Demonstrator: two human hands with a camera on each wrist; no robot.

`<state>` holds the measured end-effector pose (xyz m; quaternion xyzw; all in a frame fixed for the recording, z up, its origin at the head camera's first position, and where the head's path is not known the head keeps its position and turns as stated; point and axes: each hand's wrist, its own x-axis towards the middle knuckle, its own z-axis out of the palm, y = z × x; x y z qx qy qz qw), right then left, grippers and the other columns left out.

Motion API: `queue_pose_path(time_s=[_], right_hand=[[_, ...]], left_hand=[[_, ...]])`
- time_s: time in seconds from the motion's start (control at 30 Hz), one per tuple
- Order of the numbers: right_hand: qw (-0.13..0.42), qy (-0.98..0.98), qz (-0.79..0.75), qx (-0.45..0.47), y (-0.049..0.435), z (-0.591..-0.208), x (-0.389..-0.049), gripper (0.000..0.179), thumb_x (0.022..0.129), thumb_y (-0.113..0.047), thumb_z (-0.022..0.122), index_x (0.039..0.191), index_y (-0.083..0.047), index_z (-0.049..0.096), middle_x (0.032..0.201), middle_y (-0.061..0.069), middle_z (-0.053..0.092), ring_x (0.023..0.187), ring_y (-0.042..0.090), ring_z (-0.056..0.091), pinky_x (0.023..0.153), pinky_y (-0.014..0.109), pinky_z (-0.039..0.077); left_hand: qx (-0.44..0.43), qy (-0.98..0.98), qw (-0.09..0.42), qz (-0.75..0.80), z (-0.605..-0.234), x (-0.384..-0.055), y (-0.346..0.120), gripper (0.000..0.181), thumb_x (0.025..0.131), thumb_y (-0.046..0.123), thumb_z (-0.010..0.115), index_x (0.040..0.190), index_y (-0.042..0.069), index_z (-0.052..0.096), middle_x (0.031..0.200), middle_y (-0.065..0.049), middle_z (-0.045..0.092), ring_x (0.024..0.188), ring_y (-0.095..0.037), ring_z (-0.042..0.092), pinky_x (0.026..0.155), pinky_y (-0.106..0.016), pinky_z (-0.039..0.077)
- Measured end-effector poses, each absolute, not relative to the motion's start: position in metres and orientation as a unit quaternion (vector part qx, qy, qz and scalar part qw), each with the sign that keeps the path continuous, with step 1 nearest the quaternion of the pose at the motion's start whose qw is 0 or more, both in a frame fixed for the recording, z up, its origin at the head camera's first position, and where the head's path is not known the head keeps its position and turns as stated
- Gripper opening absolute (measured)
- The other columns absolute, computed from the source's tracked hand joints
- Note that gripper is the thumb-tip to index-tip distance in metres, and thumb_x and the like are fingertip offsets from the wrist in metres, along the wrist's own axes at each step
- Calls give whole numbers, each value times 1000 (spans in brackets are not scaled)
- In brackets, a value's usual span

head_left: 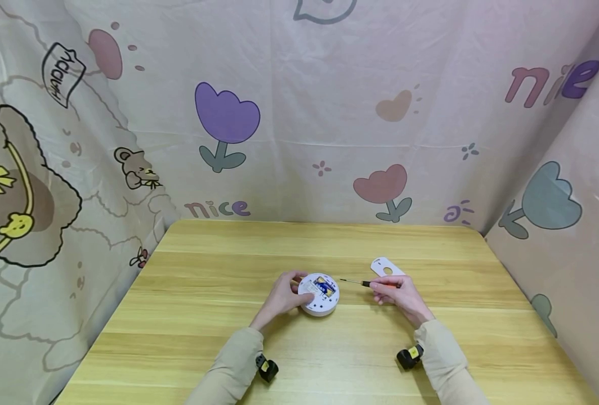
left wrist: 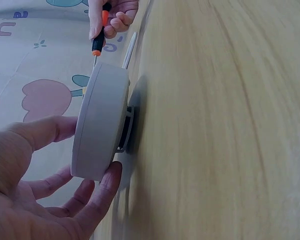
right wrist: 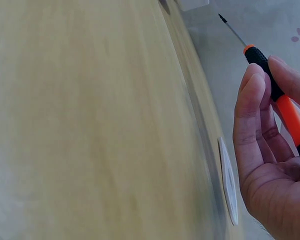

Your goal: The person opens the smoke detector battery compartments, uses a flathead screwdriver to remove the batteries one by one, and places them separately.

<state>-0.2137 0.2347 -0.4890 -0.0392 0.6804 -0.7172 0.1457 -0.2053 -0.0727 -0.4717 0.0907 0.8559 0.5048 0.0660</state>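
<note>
My left hand (head_left: pixel 281 296) grips a white round device (head_left: pixel 320 308), which looks like a smoke alarm, by its left side. The device's upward face carries a blue-and-yellow printed patch and several small dark slots. In the left wrist view, the thumb and fingers hold its rim (left wrist: pixel 101 125), and a dark part juts from its underside above the table. My right hand (head_left: pixel 402 293) pinches a precision screwdriver (right wrist: pixel 290 117) with an orange-and-black handle. Its thin shaft points left toward the device, the tip a short way apart from it.
A flat white plate (head_left: pixel 380 263) with a hole lies on the wooden table (head_left: pixel 218 253), just beyond my right hand. A printed curtain (head_left: pixel 299 112) hangs behind the table and along both sides. Black wrist cameras (head_left: pixel 267 368) sit on both sleeves.
</note>
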Motion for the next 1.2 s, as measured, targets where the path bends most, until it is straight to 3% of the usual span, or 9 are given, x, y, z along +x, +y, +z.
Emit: queue_pose_path(time_s=[0.57,0.77,0.93,1.07,1.2], right_hand=[[137,679,-720,-43,234,-493,-214,40,76,-13,68,107,11,57,85,20,66,64,16,64,63,30,57],[138,676,-722,-46,235,-495,-214,43,77,-12,68,109,14,54,84,18,67,64,15,64,62,27,57],[134,678,-722,-48,234,-495,-214,42,77,-12,67,108,13,55,84,19,67,64,15,64,62,29,57],[133,679,-720,-48,233,-495,-214,42,76,-12,68,108,14,55,84,19,67,64,15,64,63,30,57],[132,678,-721,-51,233,-496,-214,44,76,-11,68,109,15,53,84,19,67,64,15,64,63,29,57]], left_hand=[[87,859,49,503,-474,-204,-70,40,79,14,61,118,9,53,108,-13,54,90,-22,54,75,-28,50],[107,865,69,485,-476,-202,-70,58,75,22,68,126,10,45,111,-13,51,91,-21,53,74,-28,49],[130,878,70,456,-478,-200,-68,86,61,40,79,131,11,40,121,-16,44,105,-27,49,90,-46,45],[141,880,67,447,-480,-200,-67,96,53,39,83,133,12,38,124,-16,42,109,-30,46,95,-52,41],[141,877,65,455,-480,-201,-67,96,51,35,84,132,13,38,125,-15,42,110,-30,46,96,-52,40]])
